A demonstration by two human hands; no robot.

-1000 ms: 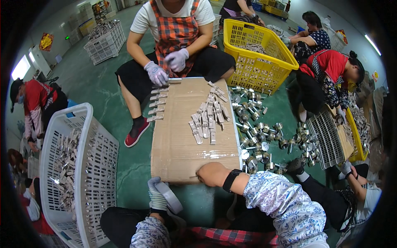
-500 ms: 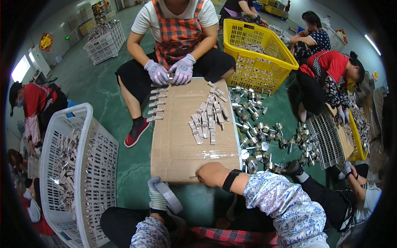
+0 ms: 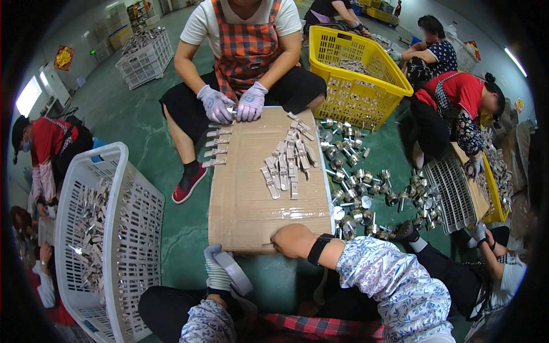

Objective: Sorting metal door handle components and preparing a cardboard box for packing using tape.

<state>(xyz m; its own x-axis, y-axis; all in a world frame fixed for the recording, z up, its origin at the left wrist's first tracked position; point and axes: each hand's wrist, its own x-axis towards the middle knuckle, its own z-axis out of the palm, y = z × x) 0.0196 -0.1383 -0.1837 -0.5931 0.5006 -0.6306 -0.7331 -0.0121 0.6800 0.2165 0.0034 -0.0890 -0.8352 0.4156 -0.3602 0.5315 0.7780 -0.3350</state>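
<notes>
- White plastic basket [image 3: 123,188], left of the cardboard sheet [image 3: 251,200], holds metal parts.
- Left hand [image 3: 216,268], gloved, just below the sheet's near edge, is closed around a tape roll [image 3: 234,273].
- Right hand [image 3: 294,240], bare, rests curled on the sheet's near edge; I cannot tell whether it holds anything.
- Metal pieces [image 3: 289,163] lie in rows on the sheet.

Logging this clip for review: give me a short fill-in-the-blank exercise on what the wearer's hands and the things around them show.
1. The right hand rests on the near edge of a flat sheet of ____.
2. The left hand, in a striped glove, holds a roll of ____.
3. The white basket stands on the wearer's ____ side.
4. The basket beyond the metal parts is ____.

Missing words: cardboard; tape; left; yellow
</notes>
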